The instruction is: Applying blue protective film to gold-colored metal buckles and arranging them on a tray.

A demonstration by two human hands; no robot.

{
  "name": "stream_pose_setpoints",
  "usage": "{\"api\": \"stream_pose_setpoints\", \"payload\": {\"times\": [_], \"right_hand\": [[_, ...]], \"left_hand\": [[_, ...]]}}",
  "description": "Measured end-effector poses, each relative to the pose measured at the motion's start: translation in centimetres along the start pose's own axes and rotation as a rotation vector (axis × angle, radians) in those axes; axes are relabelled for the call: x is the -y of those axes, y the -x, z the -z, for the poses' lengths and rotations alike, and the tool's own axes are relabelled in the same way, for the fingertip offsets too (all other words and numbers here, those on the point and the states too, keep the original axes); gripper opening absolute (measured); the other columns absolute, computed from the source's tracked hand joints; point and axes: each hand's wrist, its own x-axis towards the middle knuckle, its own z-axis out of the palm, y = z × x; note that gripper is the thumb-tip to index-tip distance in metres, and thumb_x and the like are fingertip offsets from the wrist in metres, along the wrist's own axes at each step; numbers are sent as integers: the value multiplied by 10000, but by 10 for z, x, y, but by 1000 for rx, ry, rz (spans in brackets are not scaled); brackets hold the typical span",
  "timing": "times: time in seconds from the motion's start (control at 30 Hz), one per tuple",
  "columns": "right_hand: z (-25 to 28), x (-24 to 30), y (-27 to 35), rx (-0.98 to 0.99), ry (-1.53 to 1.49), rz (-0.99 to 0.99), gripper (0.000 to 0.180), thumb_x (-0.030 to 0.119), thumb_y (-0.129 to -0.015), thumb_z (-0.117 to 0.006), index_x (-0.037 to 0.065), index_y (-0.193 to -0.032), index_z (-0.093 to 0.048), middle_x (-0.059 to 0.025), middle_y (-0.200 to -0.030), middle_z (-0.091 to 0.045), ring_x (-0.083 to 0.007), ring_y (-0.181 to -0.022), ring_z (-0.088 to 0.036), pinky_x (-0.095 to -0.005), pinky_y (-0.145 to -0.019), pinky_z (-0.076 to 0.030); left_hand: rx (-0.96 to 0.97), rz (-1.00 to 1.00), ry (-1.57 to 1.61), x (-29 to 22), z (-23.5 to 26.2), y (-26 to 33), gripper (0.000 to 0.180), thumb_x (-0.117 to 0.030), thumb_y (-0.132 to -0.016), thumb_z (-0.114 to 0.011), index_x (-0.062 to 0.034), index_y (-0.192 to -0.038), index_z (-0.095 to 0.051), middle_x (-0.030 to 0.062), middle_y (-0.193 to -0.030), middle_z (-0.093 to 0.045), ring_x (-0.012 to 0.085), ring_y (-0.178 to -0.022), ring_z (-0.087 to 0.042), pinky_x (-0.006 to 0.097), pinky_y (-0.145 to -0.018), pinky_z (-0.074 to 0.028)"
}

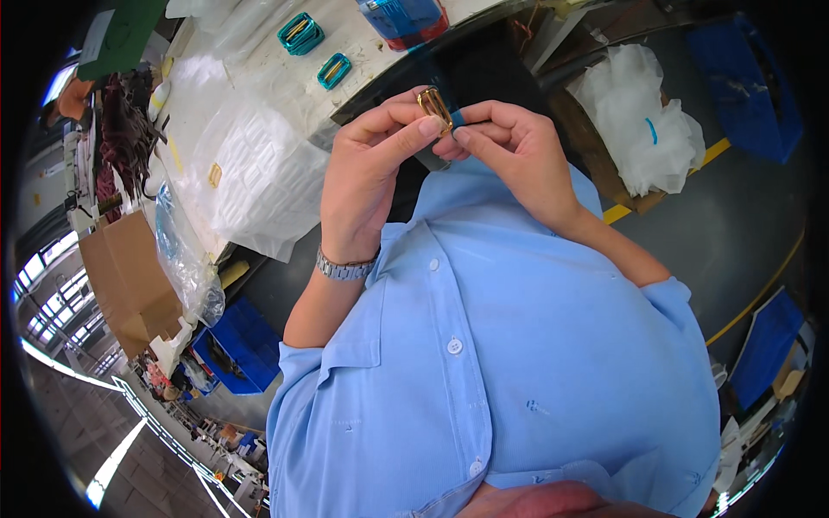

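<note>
Close in front of my chest, my left hand [367, 164] pinches a gold metal buckle [434, 105] between thumb and fingers. My right hand [531, 155] is closed on a small piece of teal-blue film or tape [458, 118] at the buckle's right side; whether the piece is stuck to the buckle, I cannot tell. On the worktable beyond lie a teal-wrapped buckle [334, 72] and a small teal-wrapped stack [300, 34] with gold showing inside. Another gold piece [214, 175] rests on white translucent packaging to the left.
White packaging sheets [268, 164] cover the table's left part. A blue and red round item [403, 22] stands at the far edge. To the right, a cardboard box holds white wrapping [639, 121]. Blue bins [242, 345] and an open carton [129, 276] stand lower left.
</note>
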Motion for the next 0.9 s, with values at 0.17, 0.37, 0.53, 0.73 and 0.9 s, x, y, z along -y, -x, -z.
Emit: {"api": "stream_pose_setpoints", "payload": {"times": [0.17,0.37,0.53,0.73,0.9], "right_hand": [[0,2,1,11,8,8,212,78,-1060,-666,-72,-1206,-701,-149,-1061,-823,-176,-994,-790,-294,-912,-619],[-2,10,4,-11,103,5,236,77,-1058,-668,-55,-1250,-710,-138,-1052,-829,-173,-1000,-797,-291,-909,-616],[-5,14,4,-41,254,67,242,60,-1042,-676,-45,-1256,-713,-124,-1009,-836,-160,-987,-802,-285,-911,-609],[2,0,-3,48,-67,-4,257,152,-1103,-615,-52,-1218,-720,-160,-1056,-815,-218,-1009,-803,-318,-914,-629],[5,3,-9,83,-421,-212,305,238,-1115,-628,-43,-1187,-722,-189,-1064,-795,-267,-987,-804,-365,-942,-649]], "left_hand": [[-5,-19,-22,3,-3,-3,106,-62,-959,-808,-7,-1049,-804,113,-1239,-735,180,-1244,-638,351,-1081,-468],[-3,-30,46,6,-15,-2,127,-68,-974,-797,31,-1053,-792,114,-1119,-764,172,-1015,-713,332,-952,-545],[-7,-11,-23,8,-16,-2,172,-104,-1016,-762,16,-1139,-767,108,-1209,-770,163,-1053,-708,330,-989,-552],[-54,-51,66,19,-11,-4,171,-66,-977,-804,50,-1101,-788,120,-1154,-771,157,-968,-710,312,-896,-571],[-27,-19,108,19,-8,-3,177,-69,-977,-807,45,-1112,-793,118,-1216,-762,150,-1028,-693,311,-945,-546]]}}
